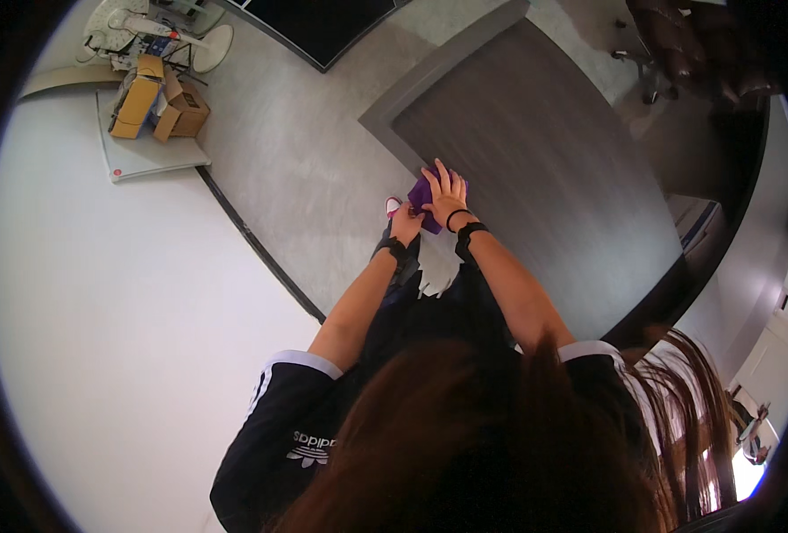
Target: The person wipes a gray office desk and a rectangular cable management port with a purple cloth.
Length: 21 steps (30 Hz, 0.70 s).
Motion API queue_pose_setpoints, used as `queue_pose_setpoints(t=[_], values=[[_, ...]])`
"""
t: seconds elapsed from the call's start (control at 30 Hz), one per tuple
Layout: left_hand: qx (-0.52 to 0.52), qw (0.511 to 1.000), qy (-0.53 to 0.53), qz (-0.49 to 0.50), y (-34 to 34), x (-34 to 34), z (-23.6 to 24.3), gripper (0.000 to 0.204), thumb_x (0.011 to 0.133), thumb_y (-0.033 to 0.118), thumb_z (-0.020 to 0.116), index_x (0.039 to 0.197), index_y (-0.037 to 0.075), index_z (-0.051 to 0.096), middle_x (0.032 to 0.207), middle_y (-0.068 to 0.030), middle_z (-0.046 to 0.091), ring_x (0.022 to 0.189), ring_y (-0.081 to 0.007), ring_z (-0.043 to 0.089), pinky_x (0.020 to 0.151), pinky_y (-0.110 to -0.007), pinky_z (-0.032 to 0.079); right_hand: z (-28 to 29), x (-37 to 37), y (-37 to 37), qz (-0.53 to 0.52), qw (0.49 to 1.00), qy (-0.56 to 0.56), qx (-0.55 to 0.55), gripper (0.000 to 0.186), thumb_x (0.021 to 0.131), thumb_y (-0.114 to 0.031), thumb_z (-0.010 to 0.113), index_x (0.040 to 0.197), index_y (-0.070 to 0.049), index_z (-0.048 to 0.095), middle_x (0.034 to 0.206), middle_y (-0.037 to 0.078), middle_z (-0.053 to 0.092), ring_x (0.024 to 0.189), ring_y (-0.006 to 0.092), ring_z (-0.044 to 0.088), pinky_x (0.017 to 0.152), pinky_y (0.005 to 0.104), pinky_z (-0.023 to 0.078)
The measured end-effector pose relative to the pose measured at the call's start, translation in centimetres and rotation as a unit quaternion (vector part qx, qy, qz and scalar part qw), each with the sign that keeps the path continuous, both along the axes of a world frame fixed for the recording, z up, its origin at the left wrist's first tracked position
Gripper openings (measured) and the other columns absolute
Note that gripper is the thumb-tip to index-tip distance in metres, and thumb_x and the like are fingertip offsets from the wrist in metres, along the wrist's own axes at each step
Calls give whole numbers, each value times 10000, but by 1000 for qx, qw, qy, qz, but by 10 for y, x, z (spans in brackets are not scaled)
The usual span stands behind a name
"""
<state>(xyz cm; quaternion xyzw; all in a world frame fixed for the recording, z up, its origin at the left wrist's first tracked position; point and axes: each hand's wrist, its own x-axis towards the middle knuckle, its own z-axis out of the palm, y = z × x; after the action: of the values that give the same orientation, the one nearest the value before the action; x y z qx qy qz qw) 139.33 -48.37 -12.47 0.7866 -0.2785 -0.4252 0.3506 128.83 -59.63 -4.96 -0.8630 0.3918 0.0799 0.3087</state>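
A purple cloth [420, 192] lies at the left edge of the dark grey table [536, 169], part of it reaching past that edge. My right hand [448, 197] rests on top of it, palm down with the fingers spread out. Close by on the left, my left hand [406, 224] has its fingers closed on the cloth's near-left side. Folds of the cloth show between the two hands; the rest is hidden beneath my right palm. Black bands circle both wrists.
White fabric [436, 266] hangs in front of my dark trousers, beside the table's near side. Cardboard boxes [138, 98] and a white fan [212, 49] stand at the far left. A brown leather chair [678, 44] is far right. A white wall [127, 338] fills the left.
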Motion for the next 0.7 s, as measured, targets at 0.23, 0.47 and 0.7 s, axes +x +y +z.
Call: queue_pose_setpoints(t=[0.23, 0.47, 0.7], values=[[23, 997, -38, -55, -50, 56, 18, 302, 799, 42, 635, 1073, -32, 532, 841, -142, 637, 742, -250, 631, 658, -343, 495, -29, 56, -39, -48, 999, 16, 1, 868, 774, -351, 702, 1444, -256, 158, 1523, 85, -11, 1344, 411, 152, 1100, 534, 138], [-85, 982, -123, -116, -118, 110, 31, 287, 768, -13, 636, 1037, -25, 535, 916, -189, 614, 778, -291, 613, 687, -349, 488, -53, 80, -98, -103, 994, -48, -2, 715, 724, -473, 712, 1299, -201, 384, 1499, 113, 142, 1346, 402, 168, 1090, 565, 120], [-166, 942, -85, -278, -146, 196, 96, 252, 767, -24, 595, 1014, 1, 550, 976, -187, 582, 919, -380, 558, 802, -417, 452, 1, 106, -131, -73, 984, -125, 108, 718, 625, -461, 797, 1143, -99, 455, 1044, 110, 627, 1061, 295, 569, 1058, 518, 244]])
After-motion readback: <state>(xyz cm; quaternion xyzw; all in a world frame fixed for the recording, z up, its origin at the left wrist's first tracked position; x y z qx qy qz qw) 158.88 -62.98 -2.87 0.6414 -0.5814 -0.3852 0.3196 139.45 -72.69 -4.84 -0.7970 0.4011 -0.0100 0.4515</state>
